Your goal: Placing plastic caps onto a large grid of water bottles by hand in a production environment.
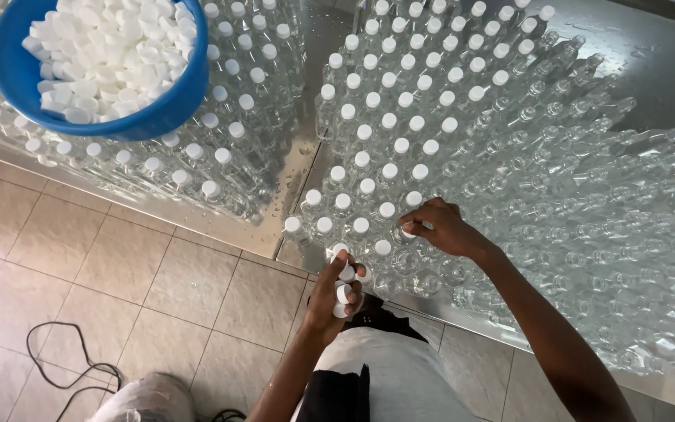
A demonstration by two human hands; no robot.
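The right hand (pixel 445 228) is pinching a single white cap (pixel 408 230) between thumb and fingertips, pressing it down onto the mouth of a clear plastic bottle (pixel 405 258) near the front edge of the steel table (pixel 669 66). The left hand (pixel 335 295) is curling closed around a small clutch of spare caps (pixel 345 283), holding them just below and beside the right, close to the table's edge.

Around the hands, the bottles are standing packed tight in rows. Those to the left and behind the right hand are already wearing white caps, as is the separate block of bottles under the blue basin (pixel 17 74), which is sitting on top of them heaped with loose caps. To the right and toward the near edge, a large stretch of bottles is standing open, so by the look of it roughly half the table is left to do.
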